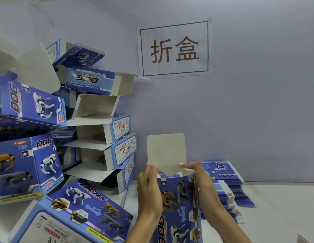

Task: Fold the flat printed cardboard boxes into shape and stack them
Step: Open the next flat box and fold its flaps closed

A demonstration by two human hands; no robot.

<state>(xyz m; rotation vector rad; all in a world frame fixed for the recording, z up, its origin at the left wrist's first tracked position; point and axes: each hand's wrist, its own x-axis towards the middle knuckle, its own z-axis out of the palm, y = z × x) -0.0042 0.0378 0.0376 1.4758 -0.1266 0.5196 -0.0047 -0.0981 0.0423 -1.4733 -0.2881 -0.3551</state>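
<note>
I hold a blue printed cardboard box (179,204) upright in front of me, its white top flap (166,149) standing up at the far side. My left hand (149,188) grips the box's left edge near the top. My right hand (200,178) holds the right edge, and its fingers press a small white side flap inward over the opening. A stack of flat printed boxes (226,188) lies on the table to the right, behind my right hand. Several folded boxes (100,130) are piled in a leaning stack on the left.
A white table (279,213) runs along a pale wall. A paper sign (174,49) with two large characters hangs on that wall. More folded boxes (77,211) lie tumbled at the lower left, close to my left forearm.
</note>
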